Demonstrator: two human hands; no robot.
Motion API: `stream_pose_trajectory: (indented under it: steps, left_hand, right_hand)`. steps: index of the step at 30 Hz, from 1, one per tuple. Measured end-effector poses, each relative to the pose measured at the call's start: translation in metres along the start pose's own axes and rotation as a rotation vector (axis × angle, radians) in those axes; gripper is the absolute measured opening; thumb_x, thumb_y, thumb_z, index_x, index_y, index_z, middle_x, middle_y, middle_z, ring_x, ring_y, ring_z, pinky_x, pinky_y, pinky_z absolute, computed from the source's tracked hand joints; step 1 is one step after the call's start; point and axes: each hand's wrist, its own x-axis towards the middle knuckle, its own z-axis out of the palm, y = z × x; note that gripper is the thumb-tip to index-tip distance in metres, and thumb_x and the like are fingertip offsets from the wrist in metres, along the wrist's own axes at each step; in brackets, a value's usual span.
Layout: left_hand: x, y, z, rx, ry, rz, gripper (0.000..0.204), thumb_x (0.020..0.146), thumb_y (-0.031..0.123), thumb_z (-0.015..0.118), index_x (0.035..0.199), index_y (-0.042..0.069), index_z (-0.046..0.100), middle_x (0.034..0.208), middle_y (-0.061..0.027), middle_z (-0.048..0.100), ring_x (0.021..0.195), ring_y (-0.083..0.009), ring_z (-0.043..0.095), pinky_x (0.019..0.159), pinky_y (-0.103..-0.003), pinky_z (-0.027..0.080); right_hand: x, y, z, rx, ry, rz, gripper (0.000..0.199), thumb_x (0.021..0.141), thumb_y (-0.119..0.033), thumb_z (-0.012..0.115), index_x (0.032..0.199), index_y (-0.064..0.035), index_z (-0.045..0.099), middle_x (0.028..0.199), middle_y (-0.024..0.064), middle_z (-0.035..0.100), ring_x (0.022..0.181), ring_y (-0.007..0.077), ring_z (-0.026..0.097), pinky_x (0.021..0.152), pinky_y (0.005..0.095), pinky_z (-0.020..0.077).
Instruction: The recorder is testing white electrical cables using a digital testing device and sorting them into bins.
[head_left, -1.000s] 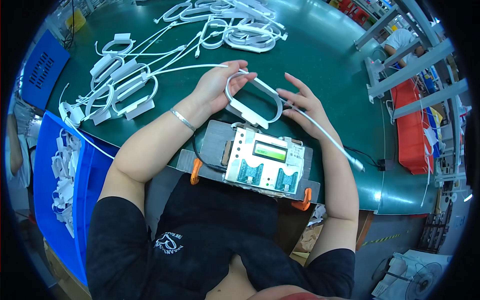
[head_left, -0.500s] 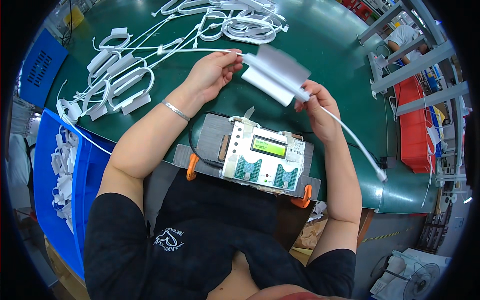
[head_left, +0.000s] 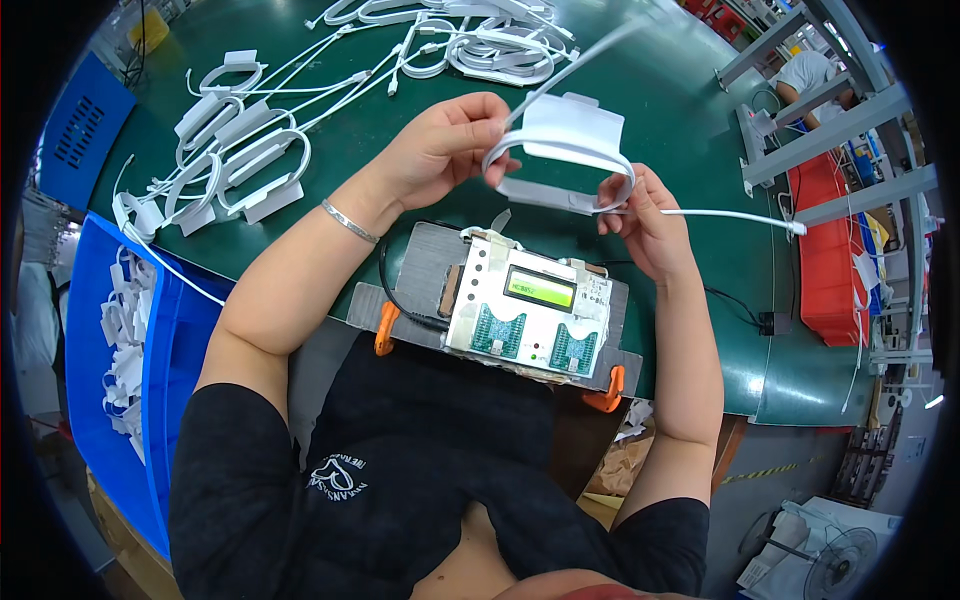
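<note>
Between my hands, above the green table, is a white cable (head_left: 725, 213) bent into an oval loop. White paper wrap pieces (head_left: 573, 125) lie along the loop's two long sides. My left hand (head_left: 455, 140) pinches the loop's left bend, and a blurred cable end runs up and right from there. At the right bend, my right hand (head_left: 648, 220) grips the loop, with the other end and its plug sticking out to the right. Just below stands a white tester box (head_left: 475, 325) with a lit green display and two green circuit boards.
Several wrapped white cables (head_left: 255, 165) lie at the left and far side of the green table (head_left: 390, 130). A blue bin (head_left: 200, 340) with white pieces stands at the left. Orange clamps (head_left: 386, 328) grip the tester's grey base. Red bins (head_left: 825, 270) stand at the right.
The cable, stretched nearly straight through its wrap before, is now bent into a loop. Its left end has swung over to the upper right. The tester's display text has changed.
</note>
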Motion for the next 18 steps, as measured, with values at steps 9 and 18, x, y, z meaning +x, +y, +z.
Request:
stream_pose_trajectory:
  steps: [9, 18]
  left_hand:
    - [-0.011, 0.005, 0.022, 0.020, -0.474, -0.352, 0.032, 0.079, 0.009, 0.067, 0.104, -0.006, 0.055, 0.080, -0.0123, 0.066, 0.068, -0.0166, 0.066, 0.067, -0.026, 0.053]
    - [-0.005, -0.009, 0.053, 0.314, -0.009, -0.385, 0.015, 0.080, -0.001, 0.059, 0.093, -0.007, 0.060, 0.079, -0.0126, 0.066, 0.071, -0.0150, 0.065, 0.068, -0.025, 0.052]
  right_hand:
    - [0.003, -0.018, -0.011, -0.033, 0.336, -0.075, 0.016, 0.089, -0.015, 0.059, 0.099, -0.0039, 0.056, 0.077, 0.0031, 0.056, 0.061, 0.0078, 0.054, 0.049, 0.0172, 0.0422]
    - [-0.012, -0.030, 0.051, -1.145, 0.219, -0.850, 0.027, 0.057, 0.011, 0.060, 0.079, -0.0033, 0.059, 0.079, 0.0079, 0.054, 0.076, 0.0235, 0.054, 0.068, 0.0315, 0.0452]
